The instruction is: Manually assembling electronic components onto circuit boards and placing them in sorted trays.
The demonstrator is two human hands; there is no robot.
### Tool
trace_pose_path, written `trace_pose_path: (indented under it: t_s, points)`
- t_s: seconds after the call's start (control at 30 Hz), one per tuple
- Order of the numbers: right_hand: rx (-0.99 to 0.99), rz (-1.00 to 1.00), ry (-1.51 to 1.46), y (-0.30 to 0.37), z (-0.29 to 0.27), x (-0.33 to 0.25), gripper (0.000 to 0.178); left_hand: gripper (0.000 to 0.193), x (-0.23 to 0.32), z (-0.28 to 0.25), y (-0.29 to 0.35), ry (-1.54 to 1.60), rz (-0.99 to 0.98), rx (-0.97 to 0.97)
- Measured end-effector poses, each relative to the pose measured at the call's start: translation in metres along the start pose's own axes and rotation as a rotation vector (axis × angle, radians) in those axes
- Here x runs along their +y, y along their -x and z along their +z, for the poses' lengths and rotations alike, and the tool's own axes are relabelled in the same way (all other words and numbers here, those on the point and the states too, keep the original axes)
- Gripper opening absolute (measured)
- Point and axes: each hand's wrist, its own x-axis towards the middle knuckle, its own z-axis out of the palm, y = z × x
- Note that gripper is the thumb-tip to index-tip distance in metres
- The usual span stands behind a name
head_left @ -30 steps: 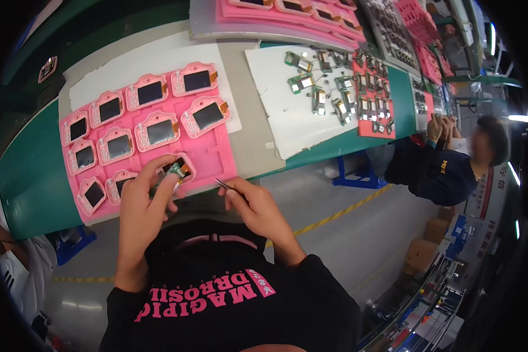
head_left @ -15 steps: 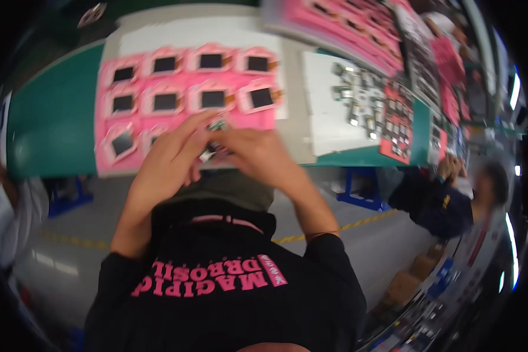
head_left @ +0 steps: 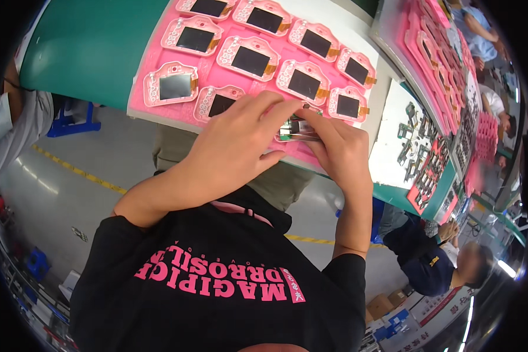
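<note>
A small green circuit board [head_left: 295,129] with a silvery part lies between my hands, at the near edge of the pink foam tray [head_left: 144,110], over what looks like a pink rim. My left hand [head_left: 234,138] reaches over it from the left, fingertips on its far side and thumb at the near left. From the right, my right hand [head_left: 341,146] closes its index finger and thumb on the board. Its underside is hidden by my fingers. Around them sit several pink handheld shells with dark screens, among them a half-covered shell [head_left: 217,104] beside my left hand and another shell [head_left: 348,107] beyond my right.
More circuit boards [head_left: 413,138] are scattered on a white sheet [head_left: 387,158] to the right, some on a pink-red pad. Stacked pink trays [head_left: 428,64] stand at the far right. Green table surface [head_left: 88,53] extends left. A co-worker [head_left: 428,258] sits at the right.
The view has swung, so the tray now appears turned and further right. My hands stay together around the circuit board, now near the tray's front edge.
</note>
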Motion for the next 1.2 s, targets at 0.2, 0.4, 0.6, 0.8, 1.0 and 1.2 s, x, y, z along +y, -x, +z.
trace_pose_path:
  t_s: [0.2,0.4,0.6,0.8,1.0,1.2]
  points:
    - [-0.069,-0.049,0.131,-0.002,-0.002,-0.007,0.043,0.055,-0.002,-0.003,-0.006,0.049,-0.041,-0.085]
    - [0.111,0.105,-0.054,0.005,0.03,-0.008,0.04,0.069,-0.007,0.0,-0.01,-0.001,-0.099,-0.176]
    - [0.367,0.206,-0.194,0.018,0.035,0.007,0.033,0.07,0.01,0.007,-0.025,-0.007,-0.043,-0.188]
    - [0.735,0.305,-0.445,0.052,0.036,0.016,0.02,0.069,0.031,-0.008,-0.034,0.051,-0.334,-0.235]
    - [0.449,0.296,-0.257,0.071,0.031,0.013,0.018,0.067,0.016,-0.06,-0.069,0.194,-0.22,-0.16]
    - [0.409,0.335,-0.267,0.065,0.033,0.017,0.019,0.049,-0.1,-0.096,-0.253,-0.08,0.109,-0.214]
